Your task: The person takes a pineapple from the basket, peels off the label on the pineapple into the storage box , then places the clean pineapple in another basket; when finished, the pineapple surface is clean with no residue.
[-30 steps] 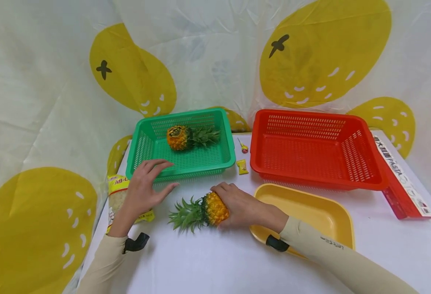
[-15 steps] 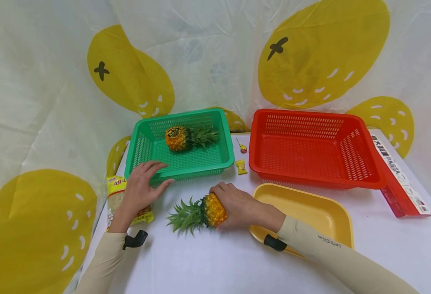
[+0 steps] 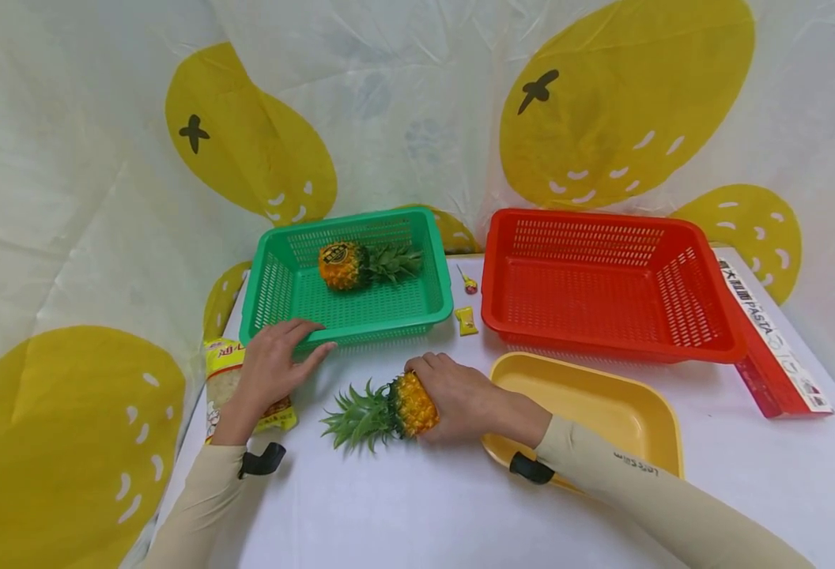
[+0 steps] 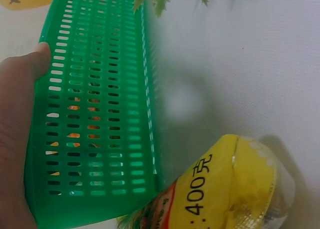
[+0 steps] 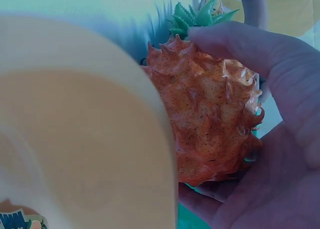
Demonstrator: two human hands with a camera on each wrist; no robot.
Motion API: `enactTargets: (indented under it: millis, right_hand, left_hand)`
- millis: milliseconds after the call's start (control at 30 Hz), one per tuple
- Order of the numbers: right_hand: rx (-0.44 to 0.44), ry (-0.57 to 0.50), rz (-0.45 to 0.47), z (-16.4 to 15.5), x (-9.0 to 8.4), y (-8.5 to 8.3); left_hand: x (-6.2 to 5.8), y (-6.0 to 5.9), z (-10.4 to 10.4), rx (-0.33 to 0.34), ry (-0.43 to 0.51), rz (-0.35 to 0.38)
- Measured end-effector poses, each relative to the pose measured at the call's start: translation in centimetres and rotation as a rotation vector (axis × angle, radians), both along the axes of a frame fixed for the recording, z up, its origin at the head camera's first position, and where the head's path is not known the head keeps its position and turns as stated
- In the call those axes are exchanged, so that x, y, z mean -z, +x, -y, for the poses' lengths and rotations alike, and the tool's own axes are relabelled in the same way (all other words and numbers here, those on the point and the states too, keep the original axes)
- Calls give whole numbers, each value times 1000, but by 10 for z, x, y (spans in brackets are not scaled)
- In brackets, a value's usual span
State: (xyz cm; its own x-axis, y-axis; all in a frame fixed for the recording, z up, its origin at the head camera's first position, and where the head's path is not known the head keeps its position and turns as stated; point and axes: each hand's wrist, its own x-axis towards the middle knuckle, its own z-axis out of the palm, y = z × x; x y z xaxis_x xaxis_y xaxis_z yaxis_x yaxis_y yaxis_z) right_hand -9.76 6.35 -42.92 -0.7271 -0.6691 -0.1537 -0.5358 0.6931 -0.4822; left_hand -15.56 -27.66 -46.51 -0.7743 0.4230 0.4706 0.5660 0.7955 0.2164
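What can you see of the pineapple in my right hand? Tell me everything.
The pineapple has a golden-orange body covered in glossy, hooked bumps and a spiky green leaf crown. It is sideways, crown pointing left, in front of the green basket and left of the yellow tray. Your right hand grips its body from the base end. Whether it touches the tabletop is unclear.

Lower centre, a pineapple (image 3: 416, 404) shows orange with green leaves (image 3: 362, 417); mid-left basket (image 3: 349, 335) green, mid-right basket (image 3: 577, 304) red; upper backdrop (image 3: 417, 71) white, yellow-patterned.

A pineapple (image 3: 342, 266) lies in the left basket (image 3: 332, 310); a second pineapple (image 3: 405, 405) lies before it, left of the tray (image 3: 610, 411). The right basket (image 3: 574, 296) stands behind the tray.
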Motion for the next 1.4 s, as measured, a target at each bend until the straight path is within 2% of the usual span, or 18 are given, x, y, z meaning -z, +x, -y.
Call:
enactTargets:
  millis: [333,633,833,1400]
  right_hand:
    - [12,-35,6,0,2,-1]
    - [-12,-63,-28,-2,5,-1]
    - [-12,-95,-37,-3,5,1]
    - [5,-152,-83,-15,-15,0]
  left_hand:
    - [5,-2,0,-13,-5,-19]
    - [10,-5,-1,-13,-1,-78]
    - [10,-4,-2,-16,3,-83]
    - [9,-2,-3,-33,-8,-65]
